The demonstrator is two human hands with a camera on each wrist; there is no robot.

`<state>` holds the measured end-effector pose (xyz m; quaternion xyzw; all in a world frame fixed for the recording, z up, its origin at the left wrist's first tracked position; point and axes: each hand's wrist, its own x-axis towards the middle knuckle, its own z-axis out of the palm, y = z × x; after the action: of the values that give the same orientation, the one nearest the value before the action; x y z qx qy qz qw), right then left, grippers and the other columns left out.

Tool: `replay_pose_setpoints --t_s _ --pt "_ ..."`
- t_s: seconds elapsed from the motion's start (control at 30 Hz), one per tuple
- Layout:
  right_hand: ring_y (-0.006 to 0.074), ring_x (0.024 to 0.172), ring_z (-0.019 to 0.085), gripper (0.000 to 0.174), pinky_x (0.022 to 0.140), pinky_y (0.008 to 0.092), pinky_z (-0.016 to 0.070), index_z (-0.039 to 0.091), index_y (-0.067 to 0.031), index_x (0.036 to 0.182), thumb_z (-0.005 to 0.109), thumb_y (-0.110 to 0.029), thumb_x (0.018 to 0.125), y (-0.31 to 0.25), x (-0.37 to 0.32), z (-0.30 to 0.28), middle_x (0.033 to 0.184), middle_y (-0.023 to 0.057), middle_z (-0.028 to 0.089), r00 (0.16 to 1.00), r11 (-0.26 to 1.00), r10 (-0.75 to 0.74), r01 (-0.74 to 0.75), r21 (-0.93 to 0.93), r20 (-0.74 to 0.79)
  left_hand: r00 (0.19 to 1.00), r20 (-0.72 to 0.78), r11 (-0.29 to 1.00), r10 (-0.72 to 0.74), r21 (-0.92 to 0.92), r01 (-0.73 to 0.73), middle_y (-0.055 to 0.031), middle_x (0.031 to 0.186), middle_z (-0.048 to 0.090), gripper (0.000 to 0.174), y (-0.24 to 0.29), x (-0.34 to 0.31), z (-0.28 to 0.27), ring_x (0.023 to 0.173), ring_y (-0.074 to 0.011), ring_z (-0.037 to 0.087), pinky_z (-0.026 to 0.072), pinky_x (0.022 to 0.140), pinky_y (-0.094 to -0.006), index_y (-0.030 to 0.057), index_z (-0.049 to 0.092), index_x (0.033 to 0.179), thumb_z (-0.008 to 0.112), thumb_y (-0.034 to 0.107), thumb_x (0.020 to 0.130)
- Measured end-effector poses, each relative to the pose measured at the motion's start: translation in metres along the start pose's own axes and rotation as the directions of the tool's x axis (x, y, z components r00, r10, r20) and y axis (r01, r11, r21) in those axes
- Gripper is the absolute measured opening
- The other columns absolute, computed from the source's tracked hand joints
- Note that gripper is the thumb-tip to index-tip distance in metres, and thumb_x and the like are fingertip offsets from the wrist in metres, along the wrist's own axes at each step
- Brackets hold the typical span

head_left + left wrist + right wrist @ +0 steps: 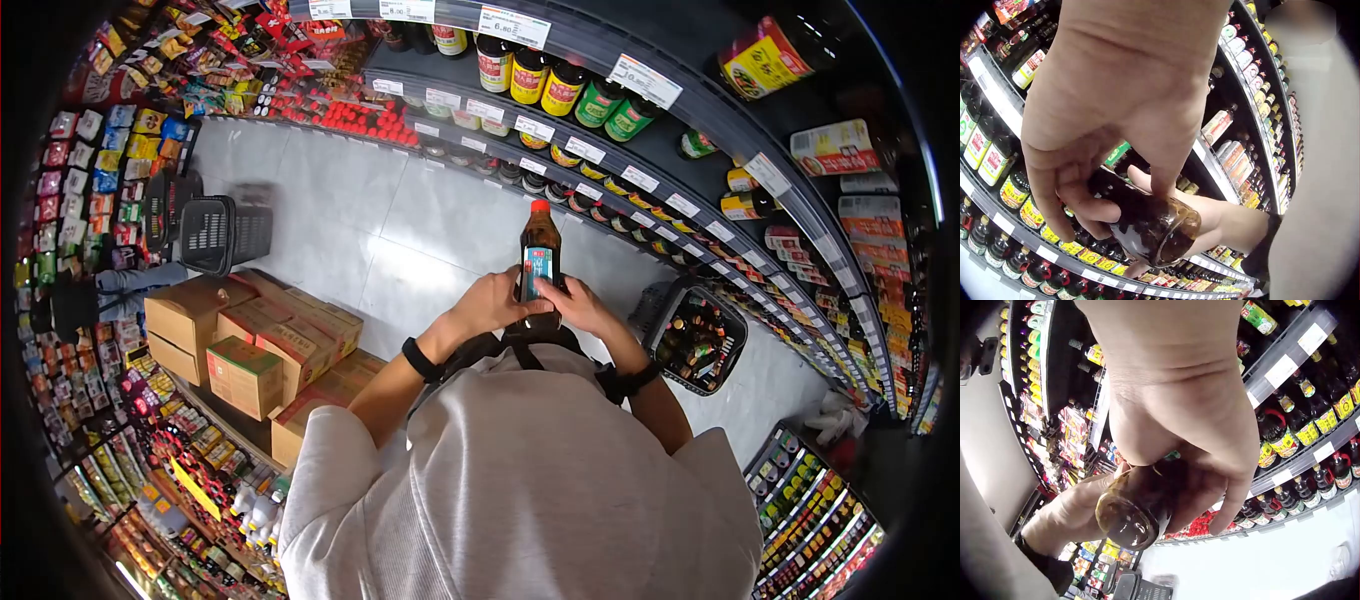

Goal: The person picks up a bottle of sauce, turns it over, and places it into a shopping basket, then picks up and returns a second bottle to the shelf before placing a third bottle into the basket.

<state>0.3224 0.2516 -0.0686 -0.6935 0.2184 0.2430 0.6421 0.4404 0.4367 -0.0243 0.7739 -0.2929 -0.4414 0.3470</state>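
Observation:
A dark brown sauce bottle [539, 238] with a red cap and a blue label stands out in front of the person's chest, cap pointing away. My left hand [490, 303] grips its left side, and in the left wrist view the fingers [1094, 209] curl round the dark glass near the base. From the other side my right hand [588, 308] holds the same bottle, its thumb lying over the label. The right wrist view shows the bottle's rounded base [1132, 522] toward the camera, with the right hand's fingers [1200, 500] wrapped behind it.
Shelves [735, 130] of bottled sauces with price tags curve along the front and right. A black basket [742, 350] containing several bottles sits on the floor at right. Cardboard boxes [245, 377] are stacked at left, near another dark basket [207, 232] and a person's leg [140, 280].

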Motion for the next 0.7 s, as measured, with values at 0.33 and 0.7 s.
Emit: replay_pose_setpoints --t_s 0.33,0.7 --pt "0.0148 0.088 0.060 0.057 0.081 0.0316 0.0480 0.068 0.0014 0.111 0.053 -0.052 0.102 -0.016 0.051 0.005 0.093 0.0068 0.068 0.997 0.985 0.064 -0.056 0.162 -0.041 0.999 -0.035 1.000 -0.009 0.010 0.009 -0.0258 0.081 0.069 0.080 -0.007 0.028 -0.048 0.078 -0.0407 0.070 0.0534 0.070 -0.0439 -0.0101 0.060 0.112 0.076 0.061 0.081" --pt "0.0123 0.069 0.058 0.062 0.065 0.0300 0.0470 0.068 0.0022 0.090 0.055 -0.057 0.100 -0.049 0.079 0.106 0.073 0.0034 0.061 0.986 0.969 0.169 -0.166 0.184 -0.001 0.990 0.111 0.995 -0.088 0.048 0.083 -0.0281 0.086 0.069 0.078 -0.068 -0.020 -0.125 0.084 -0.0431 0.071 0.0538 0.074 -0.0460 -0.0116 0.063 0.098 0.077 0.062 0.077"
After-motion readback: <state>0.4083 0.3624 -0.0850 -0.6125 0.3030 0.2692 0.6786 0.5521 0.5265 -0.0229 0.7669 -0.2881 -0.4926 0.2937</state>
